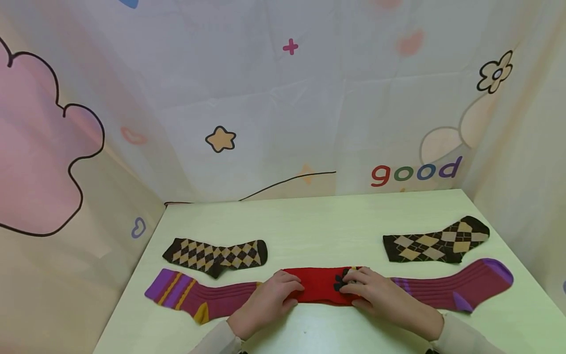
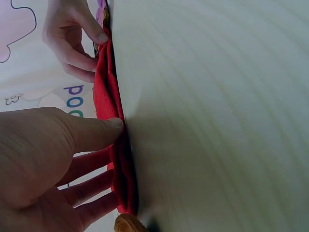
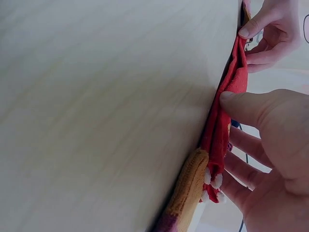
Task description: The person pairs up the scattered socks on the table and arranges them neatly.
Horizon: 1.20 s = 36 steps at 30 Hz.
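Note:
A red sock point(image 1: 316, 285) lies flat across the middle of the table, a dark pattern near its right end. My left hand point(image 1: 270, 301) pinches its left end, thumb at the near edge and fingers over the top. Toward the other end my right hand point(image 1: 381, 297) holds it likewise, partly covering the pattern. In the left wrist view the red fabric point(image 2: 107, 92) shows edge-on in layers, with the thumb pressed on it. Small white tips point(image 3: 213, 180) show at its right end in the right wrist view.
A burgundy sock with purple and mustard parts point(image 1: 230, 297) lies to the left, and another burgundy sock point(image 1: 446, 286) to the right. Behind them are an argyle sock point(image 1: 208, 255) at left and another argyle sock point(image 1: 435, 244) at right. A printed curtain point(image 1: 265, 98) hangs behind the table point(image 1: 318, 226).

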Available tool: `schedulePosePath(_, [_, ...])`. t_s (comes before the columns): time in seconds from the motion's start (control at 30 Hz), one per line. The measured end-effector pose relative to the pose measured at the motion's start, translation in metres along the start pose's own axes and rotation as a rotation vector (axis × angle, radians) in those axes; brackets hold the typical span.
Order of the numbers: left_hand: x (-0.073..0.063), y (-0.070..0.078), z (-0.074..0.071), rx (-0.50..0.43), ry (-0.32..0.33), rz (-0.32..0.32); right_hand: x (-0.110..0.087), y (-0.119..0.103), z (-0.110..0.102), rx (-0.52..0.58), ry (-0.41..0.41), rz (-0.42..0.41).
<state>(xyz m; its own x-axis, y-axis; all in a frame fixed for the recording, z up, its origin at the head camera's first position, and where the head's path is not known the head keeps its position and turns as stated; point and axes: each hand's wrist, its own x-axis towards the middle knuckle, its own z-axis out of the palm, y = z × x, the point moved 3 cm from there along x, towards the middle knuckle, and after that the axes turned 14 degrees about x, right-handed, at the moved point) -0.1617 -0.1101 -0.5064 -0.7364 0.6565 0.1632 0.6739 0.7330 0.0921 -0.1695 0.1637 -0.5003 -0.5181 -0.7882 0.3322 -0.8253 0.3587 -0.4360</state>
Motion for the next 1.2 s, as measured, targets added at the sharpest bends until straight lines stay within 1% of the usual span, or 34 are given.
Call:
schedulePosePath(0.27, [-0.001,0.001,-0.001,0.002,0.004,0.002,0.000,-0.001,0.000,-0.005,0.011,-0.011])
schedulePosePath(0.47, [-0.001,0.002,-0.002,0.011,0.010,0.005,0.000,-0.002,-0.001,-0.001,-0.005,-0.001])
schedulePosePath(0.63, [0.000,0.003,-0.003,0.059,0.008,0.007,0.002,-0.001,-0.003,0.006,-0.041,0.018])
schedulePosePath(0.73, [0.003,0.003,-0.004,0.099,0.011,0.022,0.003,0.002,-0.004,0.004,-0.063,0.027])
schedulePosePath(0.87, [0.008,0.002,-0.005,0.130,0.000,0.024,0.006,0.005,-0.006,0.005,-0.101,0.057])
schedulePosePath(1.0, [0.013,-0.001,-0.004,0.150,-0.020,0.013,0.011,0.009,-0.008,0.024,-0.139,0.122])
schedulePosePath(1.2, [0.024,-0.006,-0.003,0.192,-0.041,0.012,0.017,0.014,-0.014,0.032,-0.164,0.180])
